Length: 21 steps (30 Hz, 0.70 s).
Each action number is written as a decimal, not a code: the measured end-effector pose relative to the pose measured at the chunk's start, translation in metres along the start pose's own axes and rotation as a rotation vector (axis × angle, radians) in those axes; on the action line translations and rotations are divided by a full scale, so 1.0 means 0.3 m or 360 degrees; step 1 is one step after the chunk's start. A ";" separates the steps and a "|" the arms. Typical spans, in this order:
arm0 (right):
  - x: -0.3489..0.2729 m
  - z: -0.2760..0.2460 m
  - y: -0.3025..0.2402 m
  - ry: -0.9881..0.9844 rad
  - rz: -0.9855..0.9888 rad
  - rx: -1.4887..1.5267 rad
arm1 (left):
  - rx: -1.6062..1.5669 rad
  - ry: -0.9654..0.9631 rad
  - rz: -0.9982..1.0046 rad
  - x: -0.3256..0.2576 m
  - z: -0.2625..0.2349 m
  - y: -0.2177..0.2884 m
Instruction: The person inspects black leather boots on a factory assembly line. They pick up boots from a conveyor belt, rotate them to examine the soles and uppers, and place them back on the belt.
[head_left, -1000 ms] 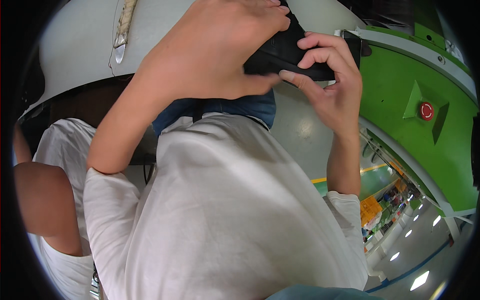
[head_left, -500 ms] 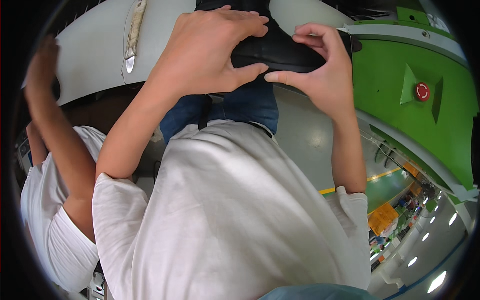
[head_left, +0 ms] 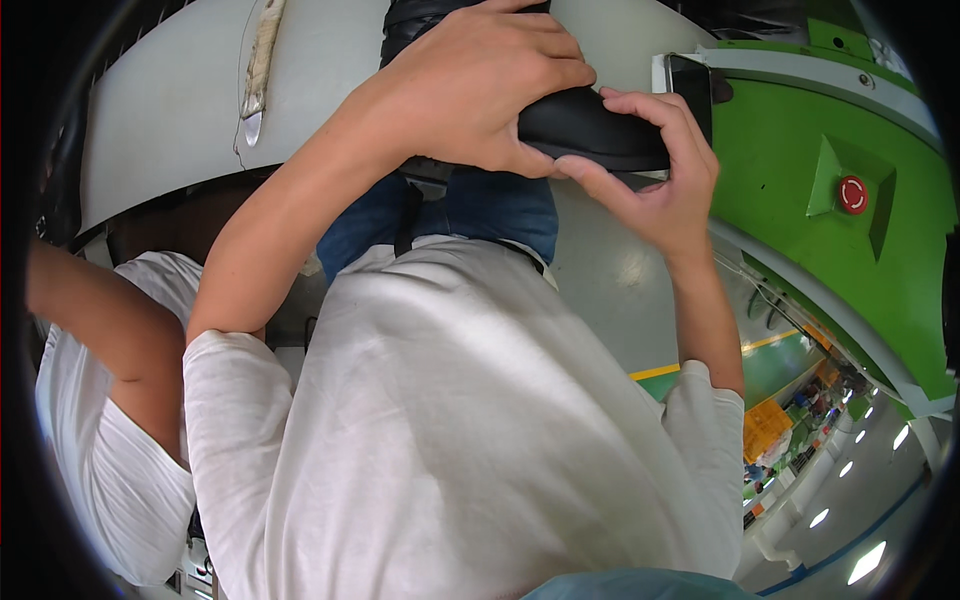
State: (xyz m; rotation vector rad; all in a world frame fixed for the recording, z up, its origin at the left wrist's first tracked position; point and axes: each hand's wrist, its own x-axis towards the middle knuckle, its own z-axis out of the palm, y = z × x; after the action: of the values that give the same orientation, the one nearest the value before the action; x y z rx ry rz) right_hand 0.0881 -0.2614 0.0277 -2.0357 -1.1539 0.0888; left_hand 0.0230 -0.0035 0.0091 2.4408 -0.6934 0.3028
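Note:
A black leather boot (head_left: 595,132) lies across the near side of the light worktable (head_left: 170,120), its rounded toe pointing right. My left hand (head_left: 490,90) is wrapped over its middle, fingers on the far side and thumb at the near lower edge. Around the toe, my right hand (head_left: 665,185) curves with the index finger on top and the thumb low by the sole edge. The two thumb tips almost meet. Much of the boot's upper part is hidden by my left hand and forearm.
Left on the table lies a blade tool (head_left: 260,75) with a wrapped handle. At right stands a green machine (head_left: 770,150) with a red emergency button (head_left: 852,195). Beside the toe is a dark, flat rectangular thing (head_left: 690,90). A co-worker's arm (head_left: 110,345) is at far left.
Both hands have come onto the boot more closely, my left one shifting right along it. The toe has swung slightly right and nearer. The co-worker's hand has left the view.

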 end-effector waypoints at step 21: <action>0.215 -0.209 -0.302 0.0120 -0.0748 0.0037 | -0.0703 0.1368 -0.0572 -0.274 0.003 0.222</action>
State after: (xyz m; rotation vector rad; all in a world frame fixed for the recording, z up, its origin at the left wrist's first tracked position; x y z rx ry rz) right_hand 0.0881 -0.2240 0.1499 -1.6832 -1.5405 -0.2049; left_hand -0.0819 -0.0169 0.0102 1.7190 0.0612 0.8684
